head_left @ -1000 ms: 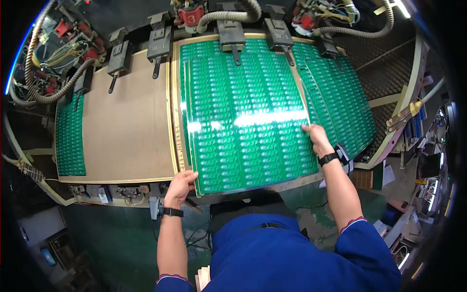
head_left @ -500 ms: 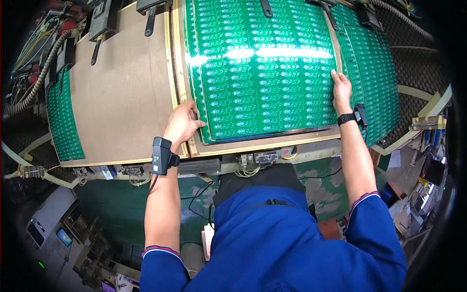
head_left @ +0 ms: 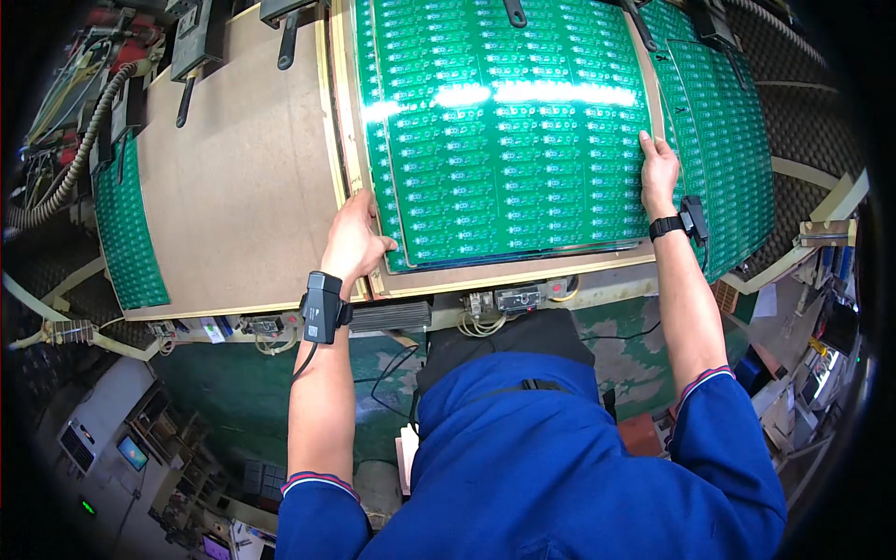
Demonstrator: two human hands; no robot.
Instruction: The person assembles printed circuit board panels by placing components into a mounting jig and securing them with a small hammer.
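Observation:
A large green circuit board panel (head_left: 523,168), printed with rows of small repeated patterns, lies on a brown board with pale yellow edging. A bright strip of light reflects across it. My left hand (head_left: 357,238) closes on the panel's lower left edge, with the thumb toward its corner. At the right edge, my right hand (head_left: 659,175) grips the panel with its fingers pointing away from me. Another panel edge shows beneath along the left and bottom, so there seems to be more than one layer. The undersides of both hands' grips are hidden.
Left of the seam lies a bare brown board (head_left: 243,168), with a green panel (head_left: 133,229) beyond it. A further green panel (head_left: 723,159) lies at the right. Clamps with black handles (head_left: 287,47) overhang the far edge. Switch boxes (head_left: 519,299) line the table's front.
The whole view has shifted slightly to the right. Both hands keep their places at the panel's edges, and the left wrist has turned a little.

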